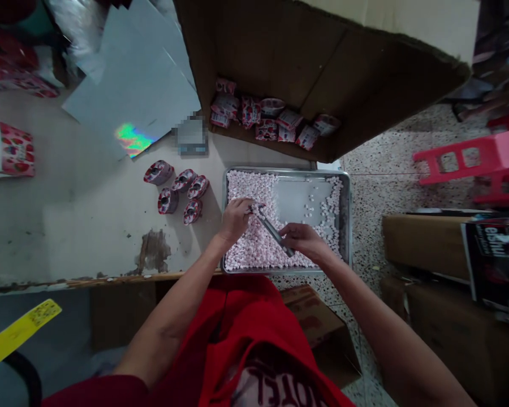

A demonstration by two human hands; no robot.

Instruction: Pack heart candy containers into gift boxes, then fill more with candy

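Observation:
My left hand [236, 217] is closed on a small printed packet [259, 207] above the left half of a metal tray [345, 220]. My right hand [300, 237] grips a long, narrow metal scoop [274, 232], slanted so that its far end meets the packet's mouth. Whether anything lies in the scoop I cannot tell. Small pale pink pellets [254, 243] fill the tray's left side thickly and thin out to the right, where bare metal shows. Left of the tray, several red-and-white packets [168, 200] stand on the table, their tops seemingly open.
Behind the tray, a big cardboard box [322, 68] lies with its opening toward me, several filled-looking packets [267, 129] inside. Shiny sheets [139, 85] cover the table's back left. Pink plastic stools [466, 158] and cardboard boxes [426, 243] stand on the floor at right.

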